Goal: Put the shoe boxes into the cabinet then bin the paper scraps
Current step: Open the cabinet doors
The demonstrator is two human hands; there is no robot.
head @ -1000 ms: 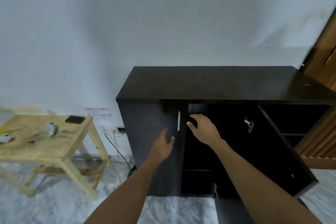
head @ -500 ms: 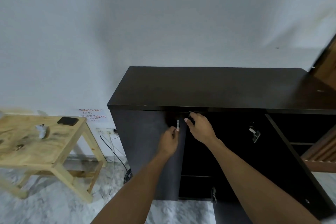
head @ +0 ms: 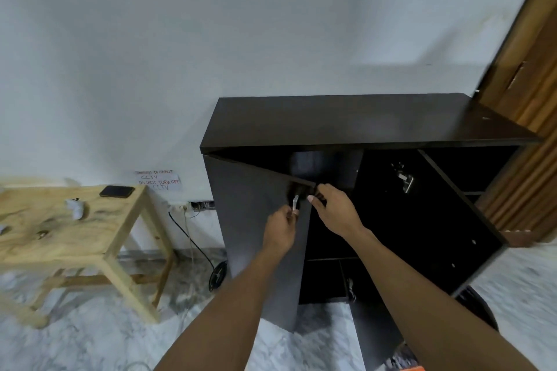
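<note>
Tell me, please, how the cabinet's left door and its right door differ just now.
The left door is only ajar; the right door is swung wide. The left door shows its outer face and silver handle; the right door shows its inner face. The left hand pinches the left door's handle and the right hand grips its edge; no hand touches the right door. Both are dark panels.

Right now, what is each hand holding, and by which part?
The left hand pinches the silver handle of the cabinet door; the right hand grips that door's free edge.
</note>
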